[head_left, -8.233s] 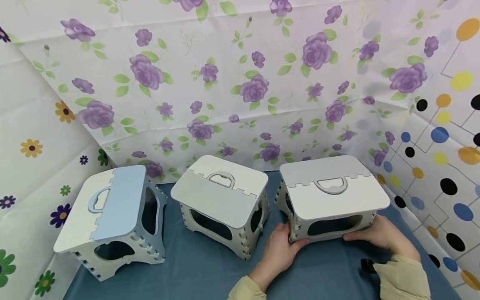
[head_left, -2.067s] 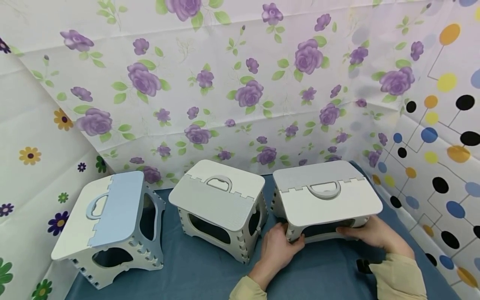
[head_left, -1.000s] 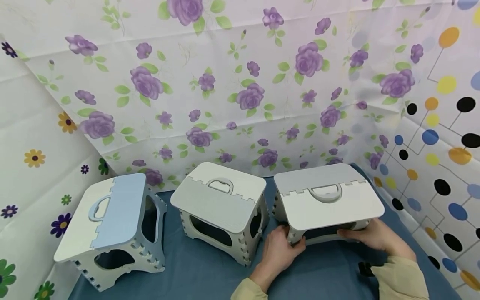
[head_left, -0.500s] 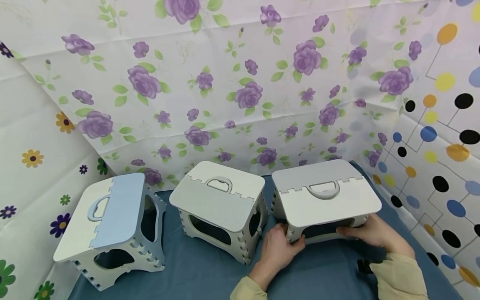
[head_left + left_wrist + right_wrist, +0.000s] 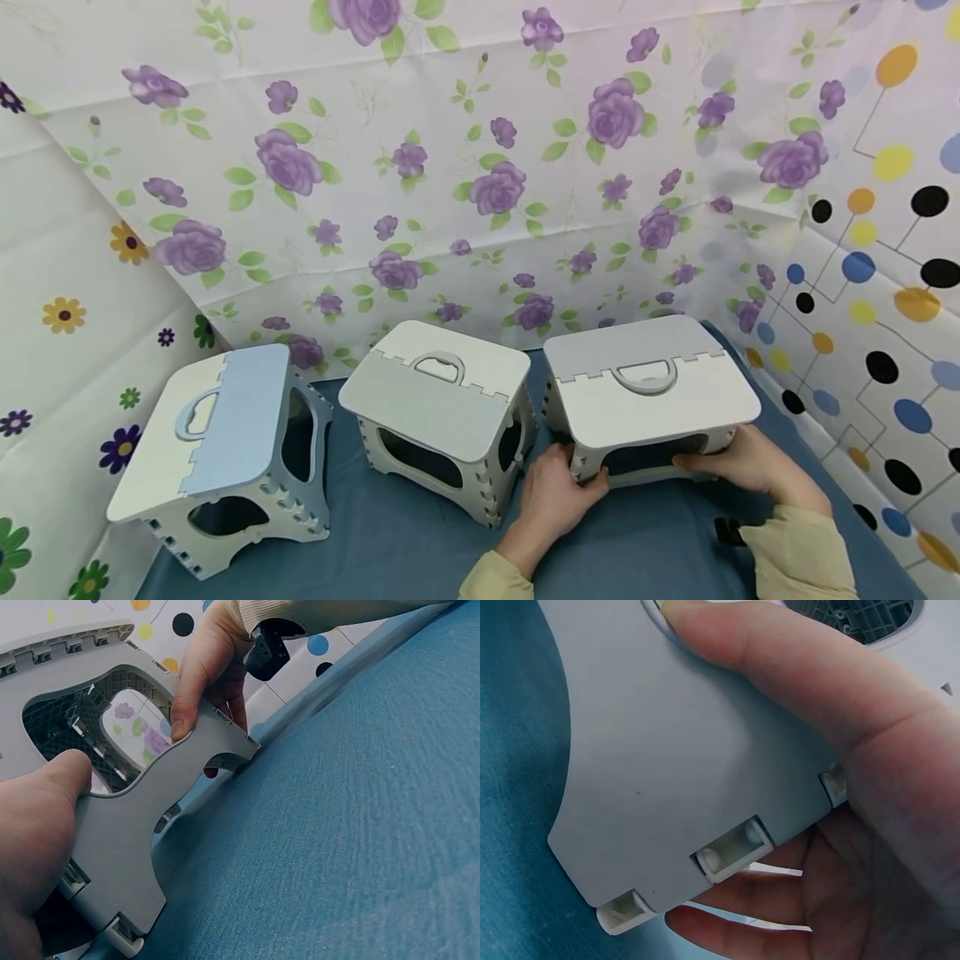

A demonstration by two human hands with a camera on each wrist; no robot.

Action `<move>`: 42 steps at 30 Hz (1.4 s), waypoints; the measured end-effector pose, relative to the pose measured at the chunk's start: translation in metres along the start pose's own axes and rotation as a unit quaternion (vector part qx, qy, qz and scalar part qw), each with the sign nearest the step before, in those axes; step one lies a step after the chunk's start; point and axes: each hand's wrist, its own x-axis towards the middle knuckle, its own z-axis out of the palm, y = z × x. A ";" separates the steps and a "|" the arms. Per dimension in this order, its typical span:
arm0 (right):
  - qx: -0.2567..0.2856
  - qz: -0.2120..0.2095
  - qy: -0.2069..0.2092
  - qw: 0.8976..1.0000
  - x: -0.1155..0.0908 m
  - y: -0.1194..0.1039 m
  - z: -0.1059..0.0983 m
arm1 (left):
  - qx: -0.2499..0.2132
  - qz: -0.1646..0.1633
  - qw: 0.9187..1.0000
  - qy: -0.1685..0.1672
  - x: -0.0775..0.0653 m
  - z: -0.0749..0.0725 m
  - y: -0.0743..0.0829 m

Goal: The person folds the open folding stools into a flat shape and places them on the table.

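Observation:
Three folding step stools stand unfolded in a row. Both hands hold the right one, a white stool with a pale grey rear half and a carry handle (image 5: 667, 417). My left hand (image 5: 553, 492) grips its front left leg, thumb over the lower front panel. In the left wrist view, that thumb reaches the oval opening in the stool's side panel (image 5: 124, 840). My right hand (image 5: 761, 467) grips the front right leg, thumb at the opening's edge. In the right wrist view, the right hand's (image 5: 900, 765) thumb lies across the panel and its fingers go behind the hinged edge.
A white-and-grey stool (image 5: 427, 408) stands just left of the held one. Farther left is a white-and-light-blue stool (image 5: 240, 417). Blue cloth (image 5: 390, 550) covers the table. Patterned sheets (image 5: 450, 167) close off the back and sides. A black wrist device (image 5: 727, 532) sits by the right cuff.
Since the oldest frame, the right thumb has moved from the stool's lower edge up to the opening. The held stool has shifted slightly back in the last second. The other stools stay put.

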 end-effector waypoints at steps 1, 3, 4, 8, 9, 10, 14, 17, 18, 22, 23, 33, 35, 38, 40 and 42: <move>0.004 -0.010 0.004 1.000 0.001 0.000 0.000 | -0.001 0.001 1.000 0.002 0.000 0.000 0.000; 0.014 -0.032 0.012 0.999 0.003 0.000 0.001 | 0.000 0.001 1.000 0.005 0.000 0.000 -0.001; 0.018 -0.041 0.018 0.999 0.003 0.000 0.001 | 0.001 0.002 1.000 0.006 0.000 0.000 -0.001; 0.021 -0.067 0.030 0.997 0.004 0.000 0.003 | 0.001 -0.001 1.000 0.007 0.000 -0.001 0.000; 0.023 -0.068 0.031 0.997 0.004 0.001 0.003 | 0.001 -0.002 1.000 0.006 0.000 -0.002 0.000; 0.027 -0.065 0.029 0.997 0.004 0.000 0.003 | 0.000 -0.004 1.000 0.004 0.000 -0.002 0.000; 0.040 -0.049 0.017 0.998 0.001 0.000 0.003 | -0.010 -0.012 1.000 -0.005 -0.001 -0.002 -0.001; 0.041 -0.042 0.012 0.998 0.000 0.001 0.004 | -0.015 -0.014 1.000 -0.010 -0.002 -0.001 -0.002; 0.042 -0.042 0.010 0.998 0.000 0.001 0.005 | -0.016 -0.014 1.000 -0.010 -0.003 -0.001 -0.002; 0.046 -0.041 0.000 0.998 0.000 0.003 0.008 | -0.054 -0.023 0.998 -0.020 -0.004 -0.001 -0.005; 0.057 -0.044 -0.009 0.997 0.001 0.003 0.009 | -0.071 -0.025 0.997 -0.023 -0.004 -0.001 -0.005; 0.130 -0.107 -0.043 0.985 0.011 0.010 0.011 | -0.115 -0.035 0.991 -0.055 0.004 -0.004 -0.006; 0.128 -0.108 -0.043 0.985 0.011 0.011 0.011 | -0.119 -0.042 0.991 -0.055 0.004 -0.004 -0.006; 0.117 -0.110 -0.035 0.986 0.011 0.011 0.011 | -0.131 -0.053 0.989 -0.050 0.004 -0.004 -0.007; 0.104 -0.106 -0.029 0.989 0.012 0.011 0.011 | -0.137 -0.054 0.988 -0.043 0.003 -0.005 -0.008; 0.085 -0.101 -0.027 0.991 0.011 0.012 0.010 | -0.137 -0.050 0.989 -0.037 0.002 -0.006 -0.009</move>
